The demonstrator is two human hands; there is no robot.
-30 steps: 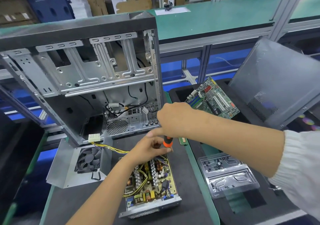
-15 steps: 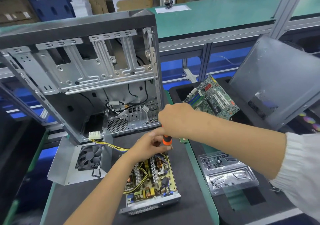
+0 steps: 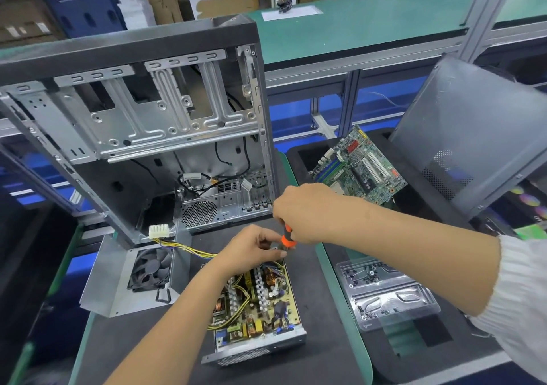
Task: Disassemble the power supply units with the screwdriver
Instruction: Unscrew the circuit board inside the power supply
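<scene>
**Both hands at the far end of the open supply**

An empty case stands at ten o'clock on the dark mat. A grey panel leans at two o'clock, with a motherboard beside it. At eight o'clock lies the cover with its fan. The supply, its board bare, sits at six o'clock. A clear tray lies at four o'clock. The right hand grips the screwdriver, pointing down at the supply's far end. The left hand curls its fingers beside the shaft; whether it pinches anything is unclear.
</scene>
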